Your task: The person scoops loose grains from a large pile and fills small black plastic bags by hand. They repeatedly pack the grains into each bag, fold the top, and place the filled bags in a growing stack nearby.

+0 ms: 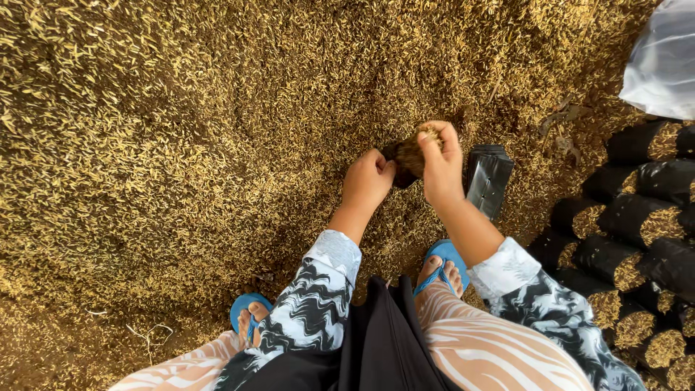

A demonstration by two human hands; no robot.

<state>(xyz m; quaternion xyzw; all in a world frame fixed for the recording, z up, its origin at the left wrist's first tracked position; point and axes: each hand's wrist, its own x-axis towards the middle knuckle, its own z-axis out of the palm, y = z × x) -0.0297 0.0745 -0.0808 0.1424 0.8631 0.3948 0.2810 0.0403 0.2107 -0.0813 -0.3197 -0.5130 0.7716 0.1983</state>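
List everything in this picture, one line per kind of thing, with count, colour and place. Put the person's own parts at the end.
rice husk heap: one, golden yellow, covering the ground across the view.
small bag: one, black, husk-filled, held between both hands at centre.
stack of empty bags: one, black, flat, standing in the husk right of the hands.
filled bags: a dozen or more, black with husk showing at the ends, piled at the right edge.
plastic sack: one, whitish translucent, top right corner.
sandals: two, blue, on the feet at the bottom.
left hand: closed on the small bag.
right hand: gripping the small bag's top.
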